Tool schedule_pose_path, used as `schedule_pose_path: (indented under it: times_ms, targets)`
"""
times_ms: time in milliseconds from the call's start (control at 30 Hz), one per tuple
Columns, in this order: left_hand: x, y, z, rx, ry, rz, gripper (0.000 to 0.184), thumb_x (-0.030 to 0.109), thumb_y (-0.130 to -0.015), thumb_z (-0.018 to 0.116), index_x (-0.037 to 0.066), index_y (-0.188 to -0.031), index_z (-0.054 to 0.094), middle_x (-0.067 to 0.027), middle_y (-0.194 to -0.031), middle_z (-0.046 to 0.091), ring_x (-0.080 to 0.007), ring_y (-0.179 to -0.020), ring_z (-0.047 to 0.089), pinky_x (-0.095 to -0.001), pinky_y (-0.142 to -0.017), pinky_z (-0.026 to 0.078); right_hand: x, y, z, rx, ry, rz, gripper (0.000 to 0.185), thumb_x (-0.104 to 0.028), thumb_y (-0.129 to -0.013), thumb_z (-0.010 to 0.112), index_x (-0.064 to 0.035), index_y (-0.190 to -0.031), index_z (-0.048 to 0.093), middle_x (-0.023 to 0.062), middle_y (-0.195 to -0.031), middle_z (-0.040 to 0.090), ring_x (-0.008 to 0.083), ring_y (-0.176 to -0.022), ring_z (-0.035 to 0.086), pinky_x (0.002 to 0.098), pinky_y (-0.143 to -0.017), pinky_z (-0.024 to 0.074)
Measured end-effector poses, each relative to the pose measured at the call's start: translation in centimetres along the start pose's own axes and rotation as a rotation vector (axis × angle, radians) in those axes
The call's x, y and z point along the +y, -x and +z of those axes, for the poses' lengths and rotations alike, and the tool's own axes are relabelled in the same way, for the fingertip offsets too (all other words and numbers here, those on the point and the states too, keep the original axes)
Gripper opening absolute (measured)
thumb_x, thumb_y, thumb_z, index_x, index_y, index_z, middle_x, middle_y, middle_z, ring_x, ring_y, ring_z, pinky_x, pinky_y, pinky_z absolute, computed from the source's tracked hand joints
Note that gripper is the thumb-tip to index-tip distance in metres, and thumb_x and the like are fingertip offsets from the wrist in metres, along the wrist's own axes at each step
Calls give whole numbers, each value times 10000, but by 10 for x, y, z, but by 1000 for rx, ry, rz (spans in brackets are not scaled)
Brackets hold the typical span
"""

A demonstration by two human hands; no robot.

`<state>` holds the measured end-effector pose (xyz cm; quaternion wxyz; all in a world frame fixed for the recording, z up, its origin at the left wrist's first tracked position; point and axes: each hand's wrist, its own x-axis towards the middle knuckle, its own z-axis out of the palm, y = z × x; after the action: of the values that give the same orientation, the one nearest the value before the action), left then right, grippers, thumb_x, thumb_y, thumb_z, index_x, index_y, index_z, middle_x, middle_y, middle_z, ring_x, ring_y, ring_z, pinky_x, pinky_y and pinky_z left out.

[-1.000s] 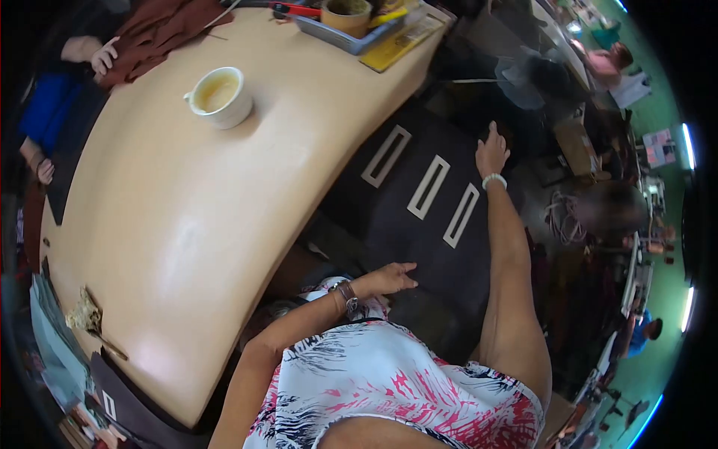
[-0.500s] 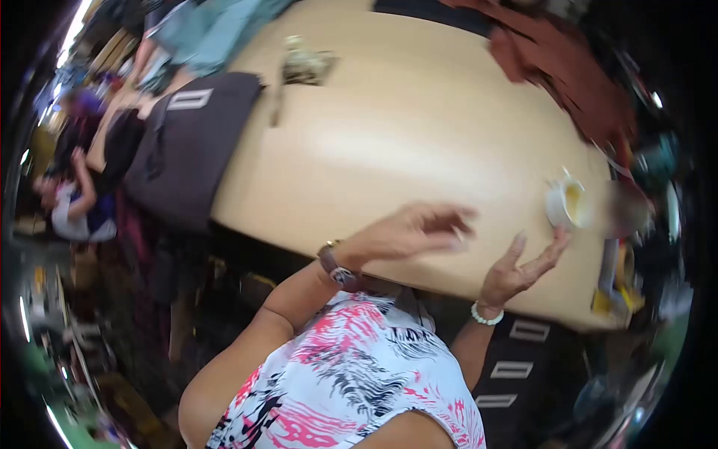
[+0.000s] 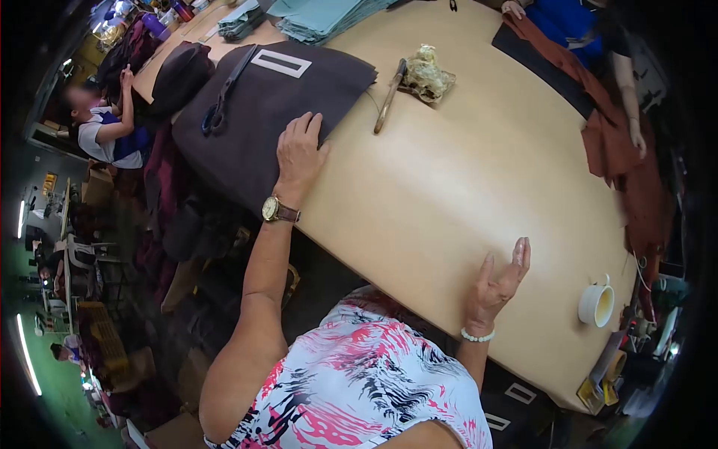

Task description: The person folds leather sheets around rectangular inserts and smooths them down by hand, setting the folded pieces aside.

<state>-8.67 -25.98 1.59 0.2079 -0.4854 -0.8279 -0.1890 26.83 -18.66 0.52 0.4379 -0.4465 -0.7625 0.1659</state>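
Observation:
My left hand (image 3: 299, 153), with a watch on its wrist, lies palm down at the right edge of a stack of dark fabric (image 3: 254, 142). Its fingers are stretched out and it grips nothing. A white rectangular outline (image 3: 280, 63) marks that fabric, and blue-handled scissors (image 3: 218, 112) rest on it. Over the tabletop (image 3: 434, 187) near the front edge, my right hand (image 3: 495, 288) is held with thumb and fingers apart, holding nothing. A bead bracelet circles its wrist. To its right stands a white mug (image 3: 596, 305) with yellowish contents.
A stick-like brown tool (image 3: 390, 101) lies beside a crumpled yellowish lump (image 3: 428, 76). Blue-green fabric pieces (image 3: 321, 19) are stacked at the back. Rust-brown fabric (image 3: 617, 150) hangs over the right edge, near another person's arm (image 3: 627, 90). A second person (image 3: 112, 131) is at far left.
My left hand has gone left from above the bare tabletop onto the dark fabric. My right hand is now farther from the mug. The view has shifted too.

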Motion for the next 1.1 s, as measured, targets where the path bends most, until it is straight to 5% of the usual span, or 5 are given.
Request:
schedule_pose_path:
  times_ms: [300, 533, 667, 833, 1100]
  targets:
    - [-11, -9, -15, 49, 521, -334, 239, 201, -819, 628, -19, -906, 662, -172, -937, 659, -310, -853, 643, -339, -761, 493, -33, -20, 26, -267, 48, -301, 538, -22, -801, 589, 29, -1302, 400, 185, -1324, 423, 367, -1217, 410, 424, -1014, 338]
    - [-11, -10, -18, 162, 593, -414, 175, 157, -821, 626, -9, -862, 664, -158, -868, 659, -326, -778, 641, -343, -677, 490, -146, -95, 170, -550, -652, -188, 727, -114, -861, 576, 31, -1404, 116, 140, -789, 652, 282, -661, 633, 353, -629, 502]
    - [-13, -8, -29, 23, 510, -318, 209, 189, -814, 627, 22, -935, 655, -166, -951, 639, -339, -830, 619, -392, -721, 486, -187, -106, 235, -491, -688, 46, 935, -213, -814, 650, 45, -1408, -25, 237, -953, 615, 269, -700, 641, 330, -673, 504]
    - [-31, -7, -100, -42, 227, -213, 365, 262, -814, 624, 6, -1071, 585, -176, -1037, 613, -338, -926, 594, -408, -795, 468, -183, -96, 261, -418, -641, 128, 777, -76, -841, 521, 40, -1414, 10, 330, -1399, 251, 390, -1150, 494, 380, -984, 373]
    - [-205, -72, -4, 140, -140, -350, 452, 274, -837, 595, 39, -1216, 519, -177, -1089, 600, -345, -1008, 571, -416, -862, 449, -183, -93, 268, -384, -625, 152, 720, -34, -856, 475, 55, -1404, 18, 317, -1429, 188, 418, -1278, 326, 384, -1063, 277]
